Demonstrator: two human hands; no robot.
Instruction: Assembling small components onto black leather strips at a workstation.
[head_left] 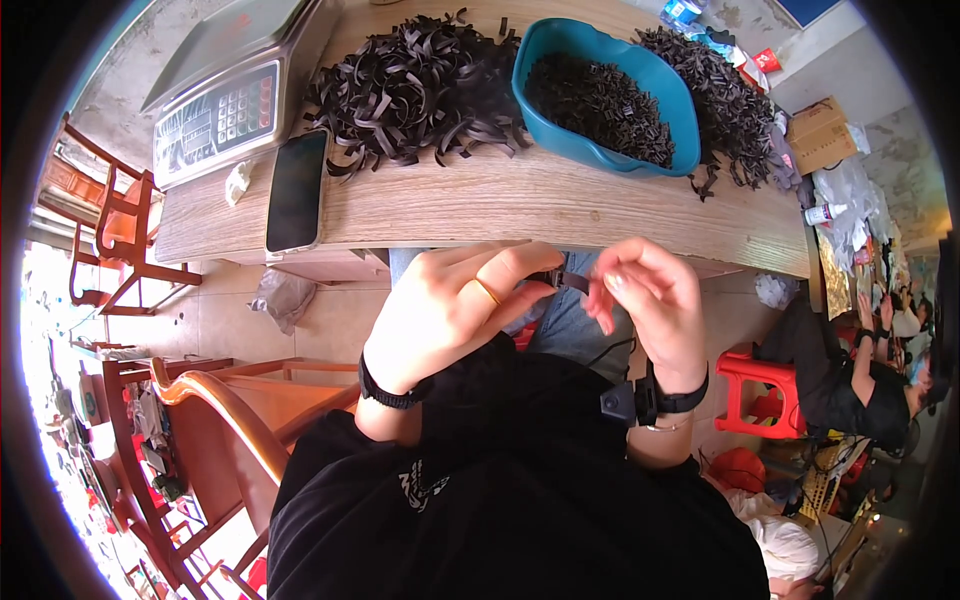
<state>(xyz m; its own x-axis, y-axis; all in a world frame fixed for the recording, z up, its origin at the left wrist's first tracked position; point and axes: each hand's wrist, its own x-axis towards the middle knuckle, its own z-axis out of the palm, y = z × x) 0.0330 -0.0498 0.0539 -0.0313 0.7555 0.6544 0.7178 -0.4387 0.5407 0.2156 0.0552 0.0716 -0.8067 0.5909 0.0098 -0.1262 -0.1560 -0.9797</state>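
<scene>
My left hand (450, 305), with a yellow ring on one finger, is closed around a small dark piece at the near edge of the table. A short black strip (572, 282) sticks out to the right from its fingertips. My right hand (655, 305) is bent in at the strip's outer end, with thumb and fingers drawn together there. Beyond my hands lies a loose pile of black strips (415, 90). Right of it, a teal plastic basin (600, 158) holds many small black pieces (600, 105). The fingers hide most of the held piece.
A digital scale (220, 115) and a black-screened phone (297, 190) are on the table's left. Another black heap (715, 110) lies right of the basin, near a cardboard box (822, 135). A wooden chair (215, 400) stands at left, a red stool (760, 395) at right near another person.
</scene>
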